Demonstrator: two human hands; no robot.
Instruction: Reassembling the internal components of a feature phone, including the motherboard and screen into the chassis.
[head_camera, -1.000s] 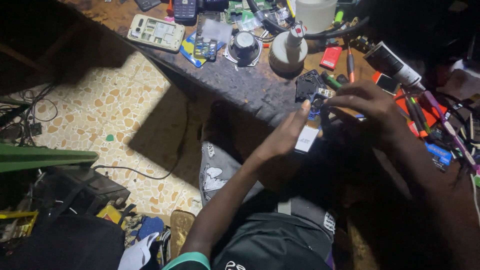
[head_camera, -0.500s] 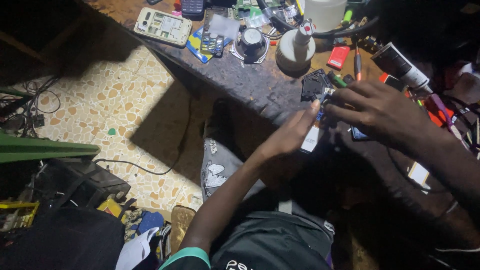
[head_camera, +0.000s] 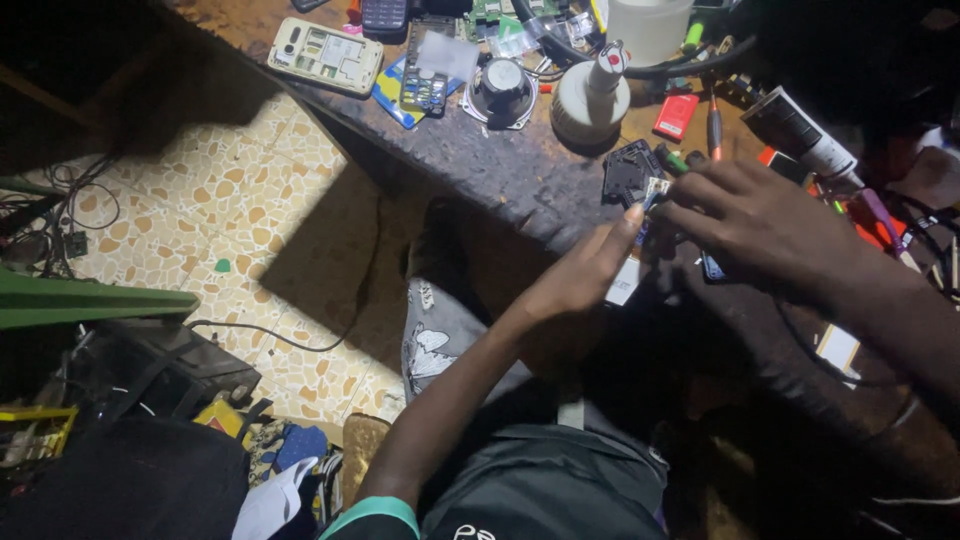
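Pinching a small circuit board between them, both hands meet at the near edge of the dark table. The left hand reaches up from below with its fingers closed on the board's lower end, where a pale flat part shows under the fingertips. The right hand comes in from the right, fingers curled over the board's upper end; how tightly it grips cannot be told in the dim light. Just left of the board lies a black plastic piece. Beyond the board, farther onto the table, stands a white squeeze bottle, with a round grey speaker part beside it. Farther left of the board lie a blue-edged board and an opened pale phone. Right of the board sit a red lighter and a black-and-white tube. Below the table, a patterned tile floor shows.
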